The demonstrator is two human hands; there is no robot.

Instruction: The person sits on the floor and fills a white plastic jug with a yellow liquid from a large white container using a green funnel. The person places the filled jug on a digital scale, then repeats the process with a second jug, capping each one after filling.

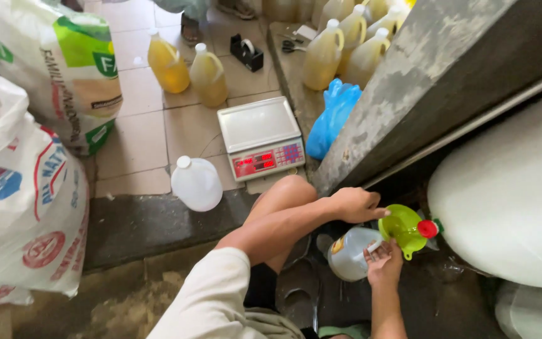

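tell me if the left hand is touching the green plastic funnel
Touching. The head view shows the left hand with its fingertips resting on the rim of the green plastic funnel, no gap visible between them.

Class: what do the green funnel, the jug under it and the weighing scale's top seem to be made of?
Funnel: probably plastic, bright green, smooth with a slight sheen. Jug, steadied by the right hand: likely translucent plastic, cloudy white walls. Scale top: looks like brushed metal, pale grey and matt, though painted plastic is possible.
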